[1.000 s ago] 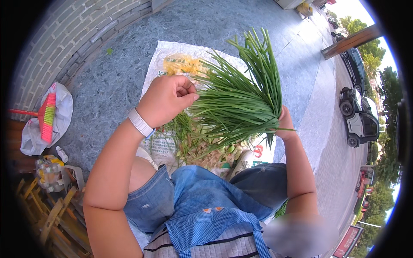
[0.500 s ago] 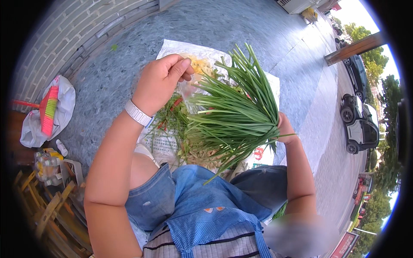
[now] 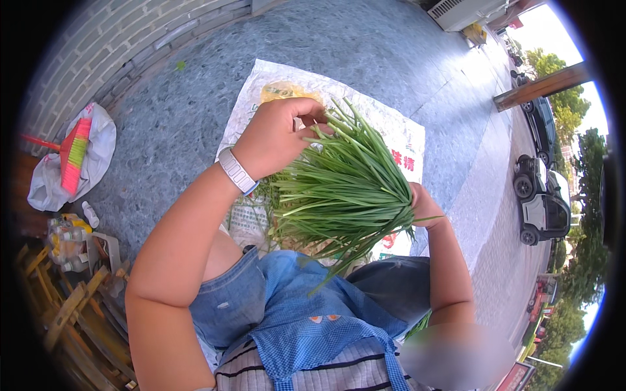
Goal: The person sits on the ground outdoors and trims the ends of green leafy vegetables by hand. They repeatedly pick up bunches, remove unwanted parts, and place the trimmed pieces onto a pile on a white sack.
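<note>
A thick bunch of garlic chives [image 3: 352, 182] fans out across the middle, its leaf ends spreading up and to the left. My right hand [image 3: 426, 205] is wrapped round the gathered end at the right. At the upper left of the fan, my left hand [image 3: 280, 133] has its thumb and fingers closed at the leaf tips; how many leaves are between them is hidden. Beneath the bunch lies a white printed sack [image 3: 404, 137] spread flat on the ground. Loose green scraps [image 3: 254, 205] show on it beside my left wrist, partly covered by the chives.
A pink and green broom head [image 3: 75, 156] rests on a white plastic bag [image 3: 98, 173] at the left. Below it are clear bottles [image 3: 68, 244] and a wooden slatted thing [image 3: 72, 306]. A brick wall [image 3: 117, 58] runs along the upper left. Parked cars [image 3: 544, 202] stand far right.
My left hand has moved right and slightly down, from beside the bunch onto its leaf tips. The right hand keeps its hold, and the bunch has shifted a little left.
</note>
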A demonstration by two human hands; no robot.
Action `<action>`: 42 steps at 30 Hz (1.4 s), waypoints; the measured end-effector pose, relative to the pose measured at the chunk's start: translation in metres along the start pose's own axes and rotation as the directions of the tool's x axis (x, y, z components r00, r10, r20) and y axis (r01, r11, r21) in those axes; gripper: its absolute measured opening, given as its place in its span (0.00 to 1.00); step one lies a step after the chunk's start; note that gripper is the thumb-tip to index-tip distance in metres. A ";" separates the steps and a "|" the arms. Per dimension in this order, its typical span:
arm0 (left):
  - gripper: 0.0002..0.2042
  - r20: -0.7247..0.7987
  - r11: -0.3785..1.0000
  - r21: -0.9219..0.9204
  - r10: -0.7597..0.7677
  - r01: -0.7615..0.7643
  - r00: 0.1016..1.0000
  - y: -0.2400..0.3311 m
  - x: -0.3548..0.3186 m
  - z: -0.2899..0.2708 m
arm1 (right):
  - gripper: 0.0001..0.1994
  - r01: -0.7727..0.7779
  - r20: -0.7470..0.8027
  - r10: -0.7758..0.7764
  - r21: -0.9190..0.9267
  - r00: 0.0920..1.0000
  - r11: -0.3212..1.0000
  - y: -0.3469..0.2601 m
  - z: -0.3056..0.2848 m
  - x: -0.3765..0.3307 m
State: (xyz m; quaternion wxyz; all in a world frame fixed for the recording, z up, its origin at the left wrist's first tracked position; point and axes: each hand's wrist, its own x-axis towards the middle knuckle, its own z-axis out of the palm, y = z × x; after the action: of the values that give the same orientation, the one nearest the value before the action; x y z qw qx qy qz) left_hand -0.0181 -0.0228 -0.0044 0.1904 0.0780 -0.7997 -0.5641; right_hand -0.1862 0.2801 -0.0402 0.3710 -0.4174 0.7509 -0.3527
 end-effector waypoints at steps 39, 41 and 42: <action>0.05 -0.216 0.982 -0.024 -0.190 0.189 0.958 -0.042 0.015 -0.057 | 0.16 0.048 -0.222 -0.078 -0.137 0.972 0.989 0.006 -0.020 -0.011; 0.09 -0.074 0.965 0.150 -0.206 0.215 0.976 -0.056 0.016 -0.052 | 0.17 0.019 -0.195 -0.048 -0.146 0.980 0.989 0.007 -0.021 -0.011; 0.11 -0.002 0.948 0.235 -0.222 0.216 0.975 -0.061 0.015 -0.049 | 0.17 0.005 -0.182 -0.032 -0.151 0.983 0.989 0.006 -0.021 -0.010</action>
State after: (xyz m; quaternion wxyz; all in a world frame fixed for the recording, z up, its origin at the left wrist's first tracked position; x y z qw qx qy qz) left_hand -0.0178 -0.0922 -0.0442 0.1064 0.1814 -0.8491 -0.4847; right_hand -0.2025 0.2962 -0.0328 0.2645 -0.4168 0.8023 -0.3355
